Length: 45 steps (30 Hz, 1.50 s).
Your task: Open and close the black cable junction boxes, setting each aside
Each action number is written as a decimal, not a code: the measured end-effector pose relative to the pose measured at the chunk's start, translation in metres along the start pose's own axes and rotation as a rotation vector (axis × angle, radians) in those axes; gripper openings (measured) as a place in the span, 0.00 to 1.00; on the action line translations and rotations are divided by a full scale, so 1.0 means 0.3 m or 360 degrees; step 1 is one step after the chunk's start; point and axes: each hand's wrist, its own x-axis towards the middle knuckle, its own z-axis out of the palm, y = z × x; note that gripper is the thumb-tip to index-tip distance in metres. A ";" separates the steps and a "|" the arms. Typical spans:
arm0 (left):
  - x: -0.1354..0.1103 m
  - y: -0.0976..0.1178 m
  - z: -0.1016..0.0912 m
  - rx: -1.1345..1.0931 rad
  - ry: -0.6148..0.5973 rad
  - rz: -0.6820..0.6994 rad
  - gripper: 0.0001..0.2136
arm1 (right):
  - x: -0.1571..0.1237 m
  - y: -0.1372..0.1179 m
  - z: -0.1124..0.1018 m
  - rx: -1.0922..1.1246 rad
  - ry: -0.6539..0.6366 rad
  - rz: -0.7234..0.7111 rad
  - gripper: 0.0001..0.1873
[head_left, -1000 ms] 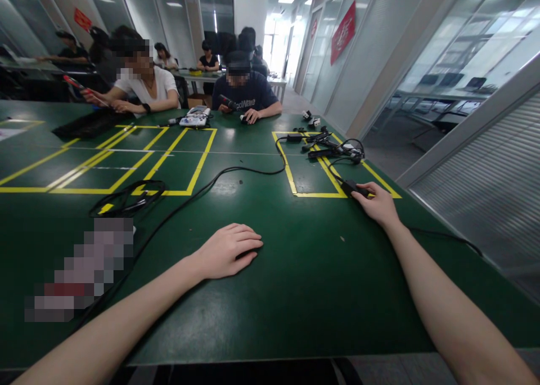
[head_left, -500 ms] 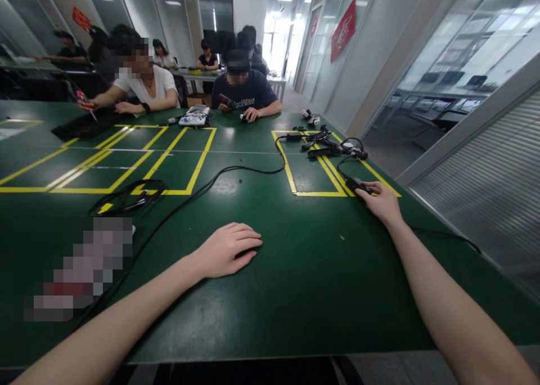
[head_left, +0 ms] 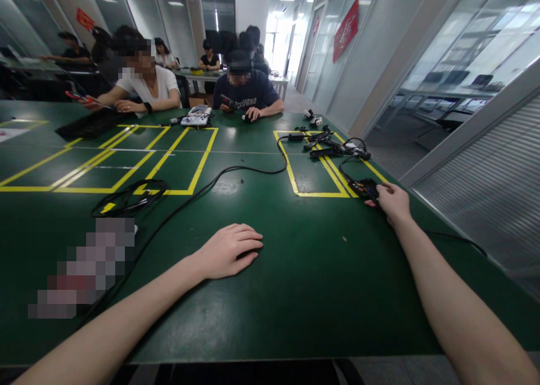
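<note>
My left hand [head_left: 230, 250] lies flat on the green table [head_left: 295, 272], palm down, fingers together and stretched out, holding nothing. My right hand [head_left: 392, 202] reaches to the right side of the table and its fingers close on a small black device [head_left: 365, 188] with a cable, lying on the yellow tape line. Beyond it sits a heap of black tools and cables [head_left: 333, 146].
A long black cable [head_left: 219, 177] crosses the table from a plug in the yellow square. A coiled black cable [head_left: 129, 196] lies left. Two people sit opposite with tools and a white device [head_left: 196, 117]. A glass wall runs on the right.
My right hand has drawn the black device a little to the right, off the corner of the yellow square. My left hand has stayed still.
</note>
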 end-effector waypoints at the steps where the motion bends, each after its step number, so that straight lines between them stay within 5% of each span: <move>1: 0.000 0.000 0.000 0.0000 -0.0001 0.0000 0.12 | -0.006 -0.004 0.001 -0.0002 0.0038 0.0042 0.31; 7: -0.002 -0.006 0.007 0.0001 0.0008 0.0016 0.12 | -0.047 -0.064 0.006 -0.0251 0.0092 0.0085 0.36; 22: -0.001 -0.002 0.005 0.0010 0.0021 0.0025 0.11 | -0.045 -0.075 0.010 -0.0584 0.0064 -0.0138 0.16; 32: -0.001 -0.006 0.007 0.0009 0.0027 0.0037 0.10 | -0.017 -0.037 0.027 -0.0038 0.0032 0.0018 0.25; 45: -0.003 -0.003 0.007 0.0003 0.0006 0.0013 0.11 | -0.031 -0.069 0.026 -0.0004 0.0057 -0.0161 0.26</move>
